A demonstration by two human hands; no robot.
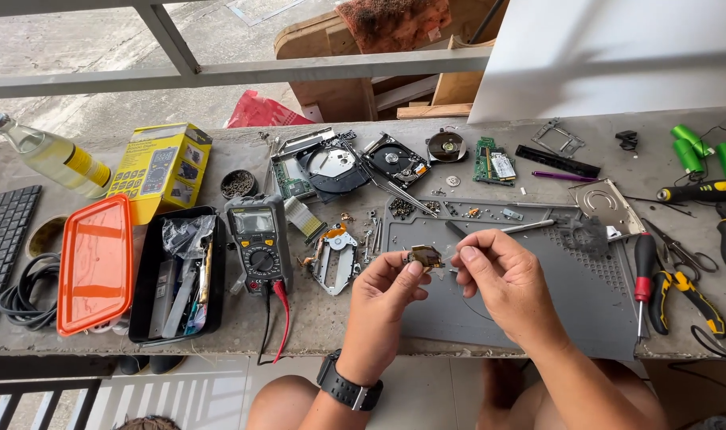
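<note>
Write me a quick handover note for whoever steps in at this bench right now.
Left hand: pinches a small brass-coloured part above the grey work mat.
Right hand: fingertips close beside that part; contact unclear.
Done: two opened drives lie at the back, screws and loose bits scattered on the mat.
Left: part not set down. Multimeter on the left, red screwdriver and pliers on the right.

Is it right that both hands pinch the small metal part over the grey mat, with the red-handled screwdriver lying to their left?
Not quite. In the head view the left hand and right hand do pinch the small metal part over the grey mat, but the red-handled screwdriver lies to their right.
</note>
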